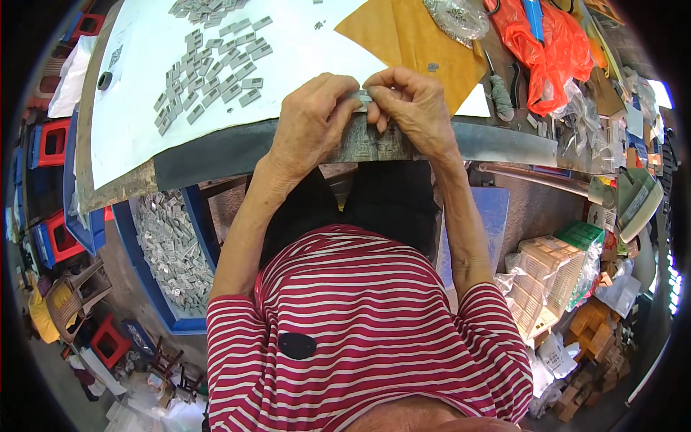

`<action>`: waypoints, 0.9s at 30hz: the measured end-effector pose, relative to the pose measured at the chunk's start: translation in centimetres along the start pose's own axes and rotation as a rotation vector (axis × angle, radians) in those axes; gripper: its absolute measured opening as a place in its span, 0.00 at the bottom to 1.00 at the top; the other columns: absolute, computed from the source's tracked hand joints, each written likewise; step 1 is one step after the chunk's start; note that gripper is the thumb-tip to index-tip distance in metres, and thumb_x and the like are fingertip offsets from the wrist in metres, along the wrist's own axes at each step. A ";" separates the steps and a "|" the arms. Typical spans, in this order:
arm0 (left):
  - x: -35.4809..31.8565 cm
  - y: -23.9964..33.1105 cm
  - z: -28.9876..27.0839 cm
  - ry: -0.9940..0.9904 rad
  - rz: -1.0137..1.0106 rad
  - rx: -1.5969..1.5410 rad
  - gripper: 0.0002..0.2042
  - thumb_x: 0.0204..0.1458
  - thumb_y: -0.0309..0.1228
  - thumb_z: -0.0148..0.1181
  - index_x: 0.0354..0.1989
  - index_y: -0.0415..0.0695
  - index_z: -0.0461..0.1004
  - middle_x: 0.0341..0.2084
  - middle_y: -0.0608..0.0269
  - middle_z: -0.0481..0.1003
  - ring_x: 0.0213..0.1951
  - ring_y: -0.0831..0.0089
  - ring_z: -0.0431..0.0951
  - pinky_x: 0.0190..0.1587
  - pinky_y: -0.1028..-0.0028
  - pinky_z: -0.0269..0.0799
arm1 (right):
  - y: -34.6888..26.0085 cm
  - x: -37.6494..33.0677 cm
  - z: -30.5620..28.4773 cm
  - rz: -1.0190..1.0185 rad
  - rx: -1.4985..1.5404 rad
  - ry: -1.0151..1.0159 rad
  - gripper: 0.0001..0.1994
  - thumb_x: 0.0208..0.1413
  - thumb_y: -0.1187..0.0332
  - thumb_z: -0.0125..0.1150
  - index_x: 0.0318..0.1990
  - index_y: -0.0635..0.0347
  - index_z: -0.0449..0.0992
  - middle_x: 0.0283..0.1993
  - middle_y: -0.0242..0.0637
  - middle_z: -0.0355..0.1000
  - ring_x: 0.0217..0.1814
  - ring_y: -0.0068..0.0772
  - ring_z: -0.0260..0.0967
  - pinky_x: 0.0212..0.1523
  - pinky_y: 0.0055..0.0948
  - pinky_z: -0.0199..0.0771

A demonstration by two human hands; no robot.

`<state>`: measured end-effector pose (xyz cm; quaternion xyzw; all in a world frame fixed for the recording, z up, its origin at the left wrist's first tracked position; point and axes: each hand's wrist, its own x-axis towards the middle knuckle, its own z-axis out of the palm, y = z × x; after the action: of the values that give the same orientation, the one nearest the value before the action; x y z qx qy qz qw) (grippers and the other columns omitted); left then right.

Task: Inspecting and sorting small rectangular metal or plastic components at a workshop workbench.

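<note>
- Left hand [311, 119] and right hand [414, 108] meeting at the near edge of the bench [216, 155], fingertips pressed together on a small grey metal piece [364, 96].
- Both grips pinching that piece from opposite sides, thumbs and forefingers closed tight on it; piece held just above the bench edge, between the two hands.
- Spread over the white sheet [144, 122] to the left: a scatter of similar grey pieces [209, 75], lying flat, well apart from the hands.
- Just behind the right hand: a brown paper sheet [410, 36], partly overlapping the white one.
- Farther right on the bench: an orange plastic bag [554, 50], a clear bag of small parts [457, 16] and a grey-handled tool [498, 90].
- Below the bench on the left: a blue crate [169, 252] filled with many more grey pieces.
- Red-and-white striped shirt [360, 324] filling the lower middle, forearms reaching up from it.
- Lower right: stacked pale plastic baskets [547, 270] in clear wrap.
</note>
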<state>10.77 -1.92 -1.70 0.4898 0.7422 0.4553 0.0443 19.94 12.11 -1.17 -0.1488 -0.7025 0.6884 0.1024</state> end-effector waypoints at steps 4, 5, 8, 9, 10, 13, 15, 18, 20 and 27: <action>0.3 -0.2 -0.1 -0.004 0.021 0.023 0.09 0.43 0.21 0.58 0.34 0.36 0.71 0.28 0.56 0.73 0.28 0.68 0.74 0.30 0.76 0.69 | 0.1 0.2 0.2 -0.023 -0.045 0.030 0.06 0.52 0.76 0.50 0.34 0.71 0.70 0.20 0.36 0.70 0.18 0.18 0.66 0.19 0.14 0.66; 0.3 -0.3 -0.1 -0.002 0.021 0.026 0.09 0.43 0.21 0.58 0.34 0.36 0.71 0.28 0.56 0.73 0.28 0.68 0.74 0.30 0.76 0.69 | 0.1 0.3 0.3 -0.030 -0.048 0.031 0.06 0.52 0.76 0.50 0.34 0.71 0.70 0.20 0.36 0.70 0.18 0.18 0.66 0.19 0.14 0.66; 0.4 -0.5 -0.4 -0.003 0.012 0.040 0.09 0.43 0.20 0.57 0.35 0.36 0.71 0.29 0.56 0.73 0.29 0.68 0.75 0.31 0.75 0.70 | -0.1 0.5 0.6 -0.011 0.016 0.049 0.07 0.52 0.76 0.50 0.35 0.72 0.70 0.20 0.37 0.70 0.18 0.19 0.66 0.20 0.15 0.66; 0.4 -0.5 -0.5 -0.007 0.002 0.039 0.08 0.43 0.20 0.57 0.35 0.36 0.71 0.29 0.56 0.73 0.29 0.68 0.75 0.31 0.75 0.70 | 0.0 0.5 0.7 0.000 0.032 0.061 0.07 0.52 0.76 0.50 0.35 0.72 0.70 0.20 0.38 0.70 0.18 0.20 0.66 0.20 0.15 0.66; 0.5 -0.6 -0.4 -0.013 -0.018 0.028 0.09 0.43 0.20 0.57 0.35 0.36 0.71 0.29 0.56 0.74 0.30 0.68 0.75 0.31 0.75 0.70 | 0.2 0.4 0.6 0.010 0.049 0.073 0.07 0.52 0.76 0.49 0.35 0.72 0.70 0.20 0.38 0.70 0.18 0.20 0.66 0.20 0.15 0.66; 0.6 -1.0 -0.6 -0.003 -0.033 0.042 0.09 0.44 0.21 0.57 0.35 0.36 0.71 0.29 0.57 0.74 0.29 0.70 0.75 0.31 0.76 0.69 | 0.4 0.5 0.3 0.012 0.104 0.109 0.08 0.53 0.75 0.50 0.35 0.74 0.70 0.21 0.40 0.70 0.19 0.21 0.66 0.20 0.16 0.66; 0.8 -1.3 -1.0 0.035 -0.047 0.056 0.08 0.44 0.22 0.58 0.35 0.37 0.72 0.28 0.57 0.74 0.28 0.71 0.74 0.30 0.77 0.68 | 0.2 0.3 0.3 0.010 0.121 0.114 0.08 0.53 0.76 0.50 0.36 0.75 0.69 0.21 0.40 0.70 0.19 0.21 0.66 0.21 0.16 0.67; 1.5 -2.1 -1.6 0.125 -0.111 0.058 0.07 0.43 0.23 0.58 0.33 0.37 0.72 0.24 0.58 0.73 0.23 0.74 0.70 0.27 0.77 0.66 | -0.2 -0.2 0.2 -0.021 0.139 0.178 0.08 0.53 0.76 0.50 0.36 0.74 0.69 0.22 0.39 0.69 0.19 0.20 0.66 0.20 0.15 0.66; 2.2 -3.3 -1.9 0.189 -0.125 0.123 0.07 0.42 0.24 0.58 0.31 0.38 0.73 0.22 0.59 0.71 0.21 0.73 0.69 0.25 0.76 0.64 | -0.2 -0.7 0.1 -0.035 0.127 0.185 0.07 0.53 0.76 0.50 0.36 0.73 0.69 0.22 0.38 0.69 0.19 0.20 0.66 0.20 0.15 0.66; 5.6 -7.9 -3.0 0.293 -0.184 0.398 0.06 0.39 0.33 0.61 0.25 0.45 0.76 0.24 0.58 0.70 0.32 0.62 0.70 0.36 0.63 0.63 | -0.6 -2.4 -0.8 -0.062 0.035 0.230 0.06 0.53 0.76 0.51 0.36 0.71 0.70 0.22 0.35 0.69 0.18 0.16 0.63 0.19 0.13 0.63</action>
<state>0.96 -0.32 -3.50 0.3481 0.8570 0.3605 -0.1200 22.42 12.03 -0.41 -0.2032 -0.6782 0.6754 0.2064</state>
